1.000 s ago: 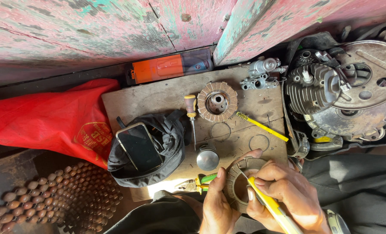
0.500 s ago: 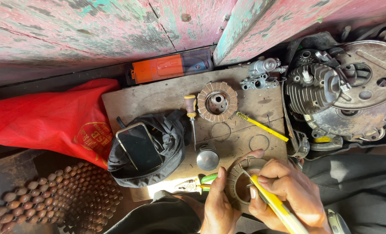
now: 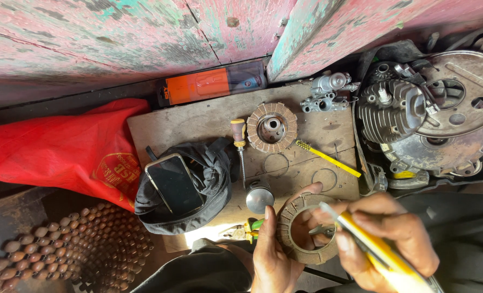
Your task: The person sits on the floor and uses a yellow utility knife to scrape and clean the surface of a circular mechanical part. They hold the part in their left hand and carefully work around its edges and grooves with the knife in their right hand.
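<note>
Left hand low in the head view, fingers curled around the rim of a toothed friction ring, gripping it firmly from the left side and the top. Right hand just beside it on the right, fingers closed around a yellow-handled tool; tool tip pointing up and left, lying over the ring's inner opening, probably touching the ring, though blurred there.

Just left of the left hand's fingers: green-handled pliers and a small round metal cap on the wooden board. Above the fingers, farther up the board: a second friction disc lying flat, a wooden-handled screwdriver beside it, and a yellow brush lying aslant. Well left of the fingers: a phone resting on a black cloth, and beyond that a red bag. Up and right of the right hand's fingers: a finned engine block, with a small carburettor near it. An orange box along the board's far edge.
</note>
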